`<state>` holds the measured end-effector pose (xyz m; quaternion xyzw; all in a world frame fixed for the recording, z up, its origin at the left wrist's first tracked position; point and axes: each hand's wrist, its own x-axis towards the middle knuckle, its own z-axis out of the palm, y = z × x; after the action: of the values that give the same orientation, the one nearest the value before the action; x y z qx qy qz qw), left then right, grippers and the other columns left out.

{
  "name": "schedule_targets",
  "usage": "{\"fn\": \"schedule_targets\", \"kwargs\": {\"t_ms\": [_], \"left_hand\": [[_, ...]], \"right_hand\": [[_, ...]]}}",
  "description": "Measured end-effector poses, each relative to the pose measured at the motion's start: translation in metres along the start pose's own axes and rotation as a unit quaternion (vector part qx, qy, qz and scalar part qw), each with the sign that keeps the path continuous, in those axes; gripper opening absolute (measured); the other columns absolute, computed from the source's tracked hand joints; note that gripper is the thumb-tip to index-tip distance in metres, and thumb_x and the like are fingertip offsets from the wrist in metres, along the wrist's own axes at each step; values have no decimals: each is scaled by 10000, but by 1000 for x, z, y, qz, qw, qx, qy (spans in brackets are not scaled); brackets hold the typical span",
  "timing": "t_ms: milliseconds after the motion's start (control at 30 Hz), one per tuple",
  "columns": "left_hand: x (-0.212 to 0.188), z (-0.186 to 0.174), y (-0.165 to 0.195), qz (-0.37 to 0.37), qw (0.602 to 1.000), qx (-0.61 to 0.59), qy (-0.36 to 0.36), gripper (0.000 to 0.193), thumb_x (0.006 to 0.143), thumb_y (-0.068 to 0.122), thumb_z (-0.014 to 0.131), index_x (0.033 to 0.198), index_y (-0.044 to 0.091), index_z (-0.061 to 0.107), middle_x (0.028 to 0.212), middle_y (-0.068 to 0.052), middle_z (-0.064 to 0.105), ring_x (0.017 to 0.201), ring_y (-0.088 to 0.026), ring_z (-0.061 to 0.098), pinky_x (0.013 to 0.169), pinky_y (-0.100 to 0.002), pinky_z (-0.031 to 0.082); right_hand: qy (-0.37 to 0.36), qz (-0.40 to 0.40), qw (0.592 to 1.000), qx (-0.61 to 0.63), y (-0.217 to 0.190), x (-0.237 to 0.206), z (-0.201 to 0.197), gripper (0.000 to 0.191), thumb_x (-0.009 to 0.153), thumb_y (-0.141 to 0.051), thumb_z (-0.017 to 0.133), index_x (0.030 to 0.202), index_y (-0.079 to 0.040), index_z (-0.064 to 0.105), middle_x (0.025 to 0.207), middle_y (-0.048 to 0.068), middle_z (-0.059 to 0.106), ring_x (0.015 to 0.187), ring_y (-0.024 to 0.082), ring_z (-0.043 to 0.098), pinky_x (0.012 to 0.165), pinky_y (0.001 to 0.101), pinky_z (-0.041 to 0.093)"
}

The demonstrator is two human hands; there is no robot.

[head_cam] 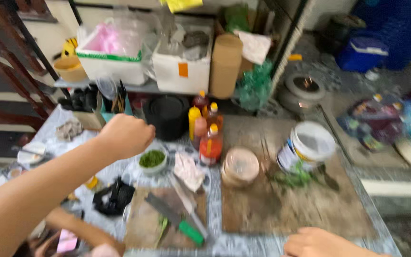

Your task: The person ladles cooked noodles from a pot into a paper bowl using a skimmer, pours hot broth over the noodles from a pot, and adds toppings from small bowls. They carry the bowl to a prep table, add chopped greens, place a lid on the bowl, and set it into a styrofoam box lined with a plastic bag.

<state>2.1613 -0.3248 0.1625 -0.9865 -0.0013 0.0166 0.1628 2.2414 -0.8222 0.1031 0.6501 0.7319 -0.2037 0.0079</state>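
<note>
The person's left hand [125, 136] reaches forward over the cluttered table, curled into a loose fist; nothing visible sits inside it, though blur hides the fingertips, so whether it pinches anything cannot be told. Directly below and just right of that fist stands a small bowl of chopped green herbs [152, 159], the nearest thing to the hand. The bowl looks light and rigid, probably slick at the rim, and its loose contents would spill if tipped, so a grip from above around the rim or a cupped hold at the side would suit it best. Right of the bowl lies a crumpled cloth [188, 170], and beyond that a cluster of sauce bottles [208, 133]. In front of the bowl, nearer the person, a wooden cutting board [143, 223] carries a green-handled knife [174, 220]. Behind the bowl sits a black pot [168, 115]. The right hand [317, 243] rests at the near table edge, well apart from the bowl, fingers together, holding nothing visible.
</note>
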Motion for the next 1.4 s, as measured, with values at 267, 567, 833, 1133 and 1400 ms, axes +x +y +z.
{"fn": "schedule_targets", "kwargs": {"t_ms": [267,567,833,1133,1400], "left_hand": [[236,113,-156,-154,900,-204,354,226,940,239,608,981,68,750,949,-194,727,858,-419,679,736,-541,539],[401,228,-254,-347,868,-210,287,346,771,284,676,1088,204,790,1307,-216,627,1252,-472,430,1006,-689,328],[391,232,-245,-269,812,-194,481,345,885,161,748,1207,41,718,1235,-145,684,1257,-373,531,1052,-603,331],[150,125,-29,-144,452,-720,507,337,978,-90,740,1283,-14,620,913,-17,657,841,-89,603,744,-226,472],[63,105,97,-35,149,-957,245,542,986,46,642,1497,-62,495,1421,-151,602,1246,-211,623,1071,-361,493]], "right_hand": [[360,-193,913,12,124,226,-123,279,882,-64,723,1154,-72,661,980,70,664,909,292,648,823,422,525],[341,-192,898,201,238,359,-111,180,969,-27,698,1147,-50,696,875,95,632,846,307,648,764,417,502],[301,-141,914,233,271,353,-63,169,927,-41,692,1096,-53,702,863,105,636,838,308,642,753,421,504],[465,129,608,631,202,303,-10,436,945,-202,684,1349,-66,589,1315,95,670,1189,183,635,987,330,520],[322,3,398,859,166,303,105,831,931,-431,762,1520,26,396,1436,177,516,1318,282,574,1096,439,497]]}}
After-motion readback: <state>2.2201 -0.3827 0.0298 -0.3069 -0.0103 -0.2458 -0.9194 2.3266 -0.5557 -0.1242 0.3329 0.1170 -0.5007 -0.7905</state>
